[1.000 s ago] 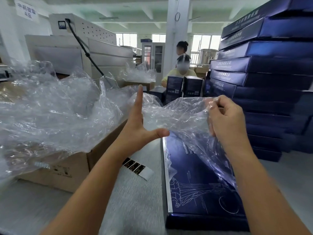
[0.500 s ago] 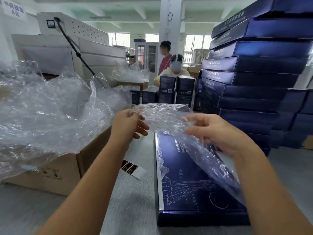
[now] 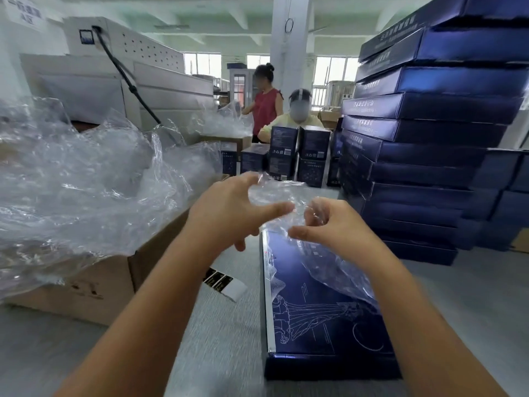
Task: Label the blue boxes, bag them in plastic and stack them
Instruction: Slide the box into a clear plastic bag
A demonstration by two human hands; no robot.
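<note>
Both hands have drawn together above the far end of the blue box [image 3: 315, 310] on the table [image 3: 223, 339]. The right hand [image 3: 337, 227] clutches the plastic bag [image 3: 274, 193]; the left hand [image 3: 226, 213] has spread and its hold cannot be told. They are probably opening the bag's mouth.

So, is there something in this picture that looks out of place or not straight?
Yes. The tall stack of blue boxes on the right is uneven: its boxes are shifted against one another, not flush. A strip of labels lies loose on the table, between the cardboard box and the blue box in front.
</note>
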